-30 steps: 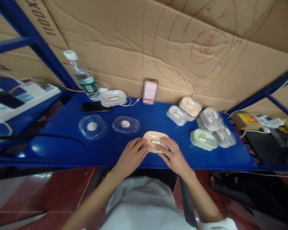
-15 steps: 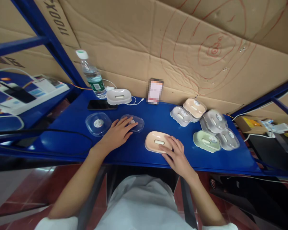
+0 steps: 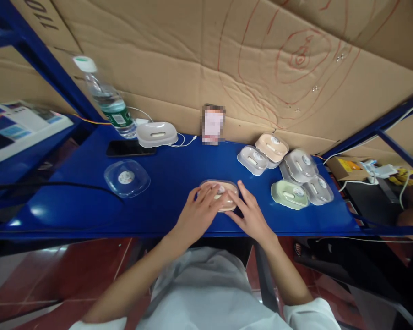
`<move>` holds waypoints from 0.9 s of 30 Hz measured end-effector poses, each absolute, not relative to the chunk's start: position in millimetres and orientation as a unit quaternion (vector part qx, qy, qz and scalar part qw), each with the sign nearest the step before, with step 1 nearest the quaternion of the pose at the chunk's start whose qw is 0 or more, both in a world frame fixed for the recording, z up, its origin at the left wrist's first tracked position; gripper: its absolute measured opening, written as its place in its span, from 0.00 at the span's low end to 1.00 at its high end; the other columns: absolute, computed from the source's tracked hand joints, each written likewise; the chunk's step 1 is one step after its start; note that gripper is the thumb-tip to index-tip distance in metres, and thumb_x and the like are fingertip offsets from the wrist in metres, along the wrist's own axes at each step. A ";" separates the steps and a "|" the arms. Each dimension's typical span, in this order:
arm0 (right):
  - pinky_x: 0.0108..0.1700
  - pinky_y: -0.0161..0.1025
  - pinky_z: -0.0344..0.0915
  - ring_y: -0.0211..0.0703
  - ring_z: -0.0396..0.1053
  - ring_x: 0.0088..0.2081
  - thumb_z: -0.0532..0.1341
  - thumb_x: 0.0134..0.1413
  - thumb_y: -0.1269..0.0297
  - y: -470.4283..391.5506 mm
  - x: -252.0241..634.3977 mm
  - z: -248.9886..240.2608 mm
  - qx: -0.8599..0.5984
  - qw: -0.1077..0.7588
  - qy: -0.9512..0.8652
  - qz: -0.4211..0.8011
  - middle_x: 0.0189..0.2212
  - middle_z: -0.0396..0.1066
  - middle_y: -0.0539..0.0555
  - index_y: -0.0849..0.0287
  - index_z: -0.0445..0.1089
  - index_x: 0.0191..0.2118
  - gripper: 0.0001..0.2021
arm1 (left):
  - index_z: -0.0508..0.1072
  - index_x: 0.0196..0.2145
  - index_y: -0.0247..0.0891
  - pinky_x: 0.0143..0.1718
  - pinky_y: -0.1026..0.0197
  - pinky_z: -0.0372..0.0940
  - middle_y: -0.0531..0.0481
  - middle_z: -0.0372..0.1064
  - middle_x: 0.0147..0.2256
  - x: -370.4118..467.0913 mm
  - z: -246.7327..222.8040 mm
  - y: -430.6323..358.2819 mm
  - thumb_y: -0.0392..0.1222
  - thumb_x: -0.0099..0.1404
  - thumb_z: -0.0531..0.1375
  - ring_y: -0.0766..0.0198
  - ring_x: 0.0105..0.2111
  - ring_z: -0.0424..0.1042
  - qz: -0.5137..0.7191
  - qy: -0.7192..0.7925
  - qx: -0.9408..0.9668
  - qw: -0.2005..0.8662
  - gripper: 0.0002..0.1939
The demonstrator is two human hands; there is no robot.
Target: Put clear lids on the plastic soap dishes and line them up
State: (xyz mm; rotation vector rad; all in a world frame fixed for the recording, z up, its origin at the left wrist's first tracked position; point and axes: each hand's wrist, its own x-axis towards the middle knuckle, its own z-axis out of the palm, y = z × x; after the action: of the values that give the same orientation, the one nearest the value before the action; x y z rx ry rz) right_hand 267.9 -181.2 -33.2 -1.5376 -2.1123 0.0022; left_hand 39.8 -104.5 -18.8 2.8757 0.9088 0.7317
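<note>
Peach soap dish [image 3: 229,206] under both hands, centre of frame.
Clear lid [image 3: 228,184] over it; left hand [image 3: 197,215] spread across the top, right hand [image 3: 252,216] open at the right end, neither clenched. Spare lid [image 3: 127,178] lies left of centre.

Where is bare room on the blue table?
Free: between the loose clear lid and the left hand; also behind the peach dish, up to the upright blurred item. Crowded: back left, with bottle, dark phone and grey dish; right, with the cluster of lidded dishes.
</note>
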 end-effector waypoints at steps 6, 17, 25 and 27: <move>0.71 0.63 0.65 0.59 0.60 0.74 0.63 0.73 0.60 -180.7 278.4 -40.1 -0.557 0.283 -0.781 0.007 0.74 0.60 0.59 0.41 0.47 0.80 0.37 | 0.64 0.71 0.47 0.67 0.37 0.64 0.35 0.59 0.72 22.7 -25.2 -98.9 0.49 0.78 0.58 0.43 0.71 0.63 0.277 0.323 0.904 0.048 0.27; 0.70 0.61 0.67 0.58 0.64 0.72 0.64 0.72 0.59 -182.9 278.7 -46.2 -0.572 0.329 -0.751 0.025 0.73 0.62 0.59 0.42 0.54 0.77 0.34 | 0.70 0.67 0.47 0.61 0.45 0.72 0.40 0.69 0.66 5.9 -39.8 -101.1 0.47 0.79 0.57 0.48 0.63 0.73 0.293 0.355 0.883 0.087 0.22; 0.70 0.62 0.67 0.59 0.63 0.71 0.62 0.73 0.61 -184.6 273.4 -44.4 -0.578 0.319 -0.751 0.020 0.71 0.63 0.61 0.43 0.55 0.77 0.32 | 0.74 0.64 0.45 0.57 0.46 0.74 0.37 0.73 0.62 13.0 -43.7 -104.9 0.43 0.79 0.56 0.49 0.59 0.76 0.306 0.357 0.880 0.057 0.19; 0.70 0.63 0.67 0.60 0.63 0.71 0.63 0.73 0.59 -187.6 273.4 -42.5 -0.583 0.309 -0.751 0.019 0.70 0.64 0.61 0.43 0.56 0.76 0.31 | 0.73 0.65 0.45 0.57 0.46 0.74 0.38 0.73 0.63 10.9 -42.0 -104.5 0.43 0.79 0.55 0.49 0.59 0.76 0.302 0.349 0.885 0.060 0.20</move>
State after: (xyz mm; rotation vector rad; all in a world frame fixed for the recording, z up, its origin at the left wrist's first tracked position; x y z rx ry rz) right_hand 273.4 -187.6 -42.5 -1.5394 -1.9855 0.0499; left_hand 10.9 -104.5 -42.0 2.6785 1.0560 0.9143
